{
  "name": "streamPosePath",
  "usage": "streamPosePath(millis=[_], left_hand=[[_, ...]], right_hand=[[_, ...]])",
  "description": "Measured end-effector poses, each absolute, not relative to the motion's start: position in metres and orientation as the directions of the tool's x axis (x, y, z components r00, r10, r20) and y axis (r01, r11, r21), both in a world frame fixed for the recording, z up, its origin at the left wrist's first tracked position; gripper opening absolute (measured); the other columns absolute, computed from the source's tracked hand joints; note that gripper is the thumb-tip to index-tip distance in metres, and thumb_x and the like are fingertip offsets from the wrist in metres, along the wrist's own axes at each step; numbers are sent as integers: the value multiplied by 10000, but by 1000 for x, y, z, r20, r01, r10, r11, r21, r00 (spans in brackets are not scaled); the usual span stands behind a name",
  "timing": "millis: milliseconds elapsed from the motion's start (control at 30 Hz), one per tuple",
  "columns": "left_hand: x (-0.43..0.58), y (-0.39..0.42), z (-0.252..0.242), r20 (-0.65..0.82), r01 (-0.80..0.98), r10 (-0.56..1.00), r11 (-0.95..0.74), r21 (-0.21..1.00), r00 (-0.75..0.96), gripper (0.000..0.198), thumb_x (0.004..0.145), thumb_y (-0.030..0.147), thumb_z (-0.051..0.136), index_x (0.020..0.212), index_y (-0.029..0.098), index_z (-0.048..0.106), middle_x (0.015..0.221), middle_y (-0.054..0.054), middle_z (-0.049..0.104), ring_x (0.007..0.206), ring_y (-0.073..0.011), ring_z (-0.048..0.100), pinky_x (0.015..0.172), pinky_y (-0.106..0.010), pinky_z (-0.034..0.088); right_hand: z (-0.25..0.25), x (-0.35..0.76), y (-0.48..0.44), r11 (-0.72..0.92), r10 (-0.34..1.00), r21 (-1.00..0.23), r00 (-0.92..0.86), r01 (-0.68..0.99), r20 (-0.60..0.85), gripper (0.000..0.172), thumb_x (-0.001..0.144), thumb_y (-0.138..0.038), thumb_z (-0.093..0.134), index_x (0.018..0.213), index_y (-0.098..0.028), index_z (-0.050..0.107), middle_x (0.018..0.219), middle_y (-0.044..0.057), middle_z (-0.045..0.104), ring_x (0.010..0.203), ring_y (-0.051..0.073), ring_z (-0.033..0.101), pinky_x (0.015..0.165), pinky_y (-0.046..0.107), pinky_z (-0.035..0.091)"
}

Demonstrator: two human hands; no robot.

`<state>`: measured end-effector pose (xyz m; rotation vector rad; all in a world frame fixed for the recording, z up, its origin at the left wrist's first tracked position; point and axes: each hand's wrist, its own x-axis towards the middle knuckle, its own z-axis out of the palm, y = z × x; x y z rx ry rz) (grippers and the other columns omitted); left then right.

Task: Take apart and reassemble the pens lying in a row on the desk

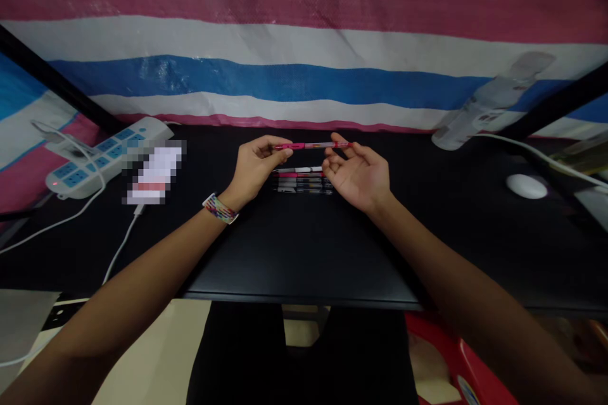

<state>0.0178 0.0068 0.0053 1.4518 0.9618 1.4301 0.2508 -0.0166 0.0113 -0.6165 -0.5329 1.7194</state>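
A pink pen [313, 145] with a clear barrel is held level above the black table [304, 253]. My left hand [259, 168] pinches its left end between thumb and fingers, and a colourful woven band circles that wrist. At the pen's red right end, my right hand [358, 174] grips it with the thumb and a finger, palm turned up and other fingers loosely curled. Just below, several pens lie side by side, among them a white pen [311, 169], a pink one [300, 174] and a dark one [306, 190]. Both hands partly hide the ends of this row.
On the left are a white power strip [156, 128] with blue sockets and a blurred-out phone-like object [154, 171] on a white cable. A clear bottle [489, 104] and a white mouse [526, 186] stand at right. Striped sheeting [304, 85] hangs behind the table.
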Motion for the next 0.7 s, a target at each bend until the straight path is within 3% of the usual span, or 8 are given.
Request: streamPosePath(millis=[200, 500, 700], left_hand=[[17, 7, 5, 334, -14, 942, -333, 943, 38, 253, 785, 346, 958, 974, 199, 878, 834, -53, 809, 781, -186, 740, 687, -294, 584], [17, 8, 8, 346, -50, 938, -344, 938, 26, 241, 770, 333, 965, 950, 196, 884, 824, -44, 808, 744, -161, 710, 712, -289, 585], [16, 7, 6, 329, -44, 943, -327, 944, 44, 236, 761, 325, 969, 944, 201, 885, 811, -40, 805, 738, -159, 709, 683, -277, 567]], right_hand=[[10, 250, -16, -200, 980, -662, -156, -722, -126, 171, 924, -229, 661, 1060, -227, 765, 900, 44, 753, 837, 169, 710, 949, 353, 669], [8, 250, -16, -159, 986, -720, -151, -675, -76, 228, 915, -314, 672, 1105, -226, 761, 915, 46, 750, 869, 193, 723, 987, 413, 678], [9, 246, -18, -147, 989, -701, -110, -698, -98, 167, 923, -239, 684, 1073, -236, 757, 925, 43, 739, 890, 180, 726, 1043, 402, 668]])
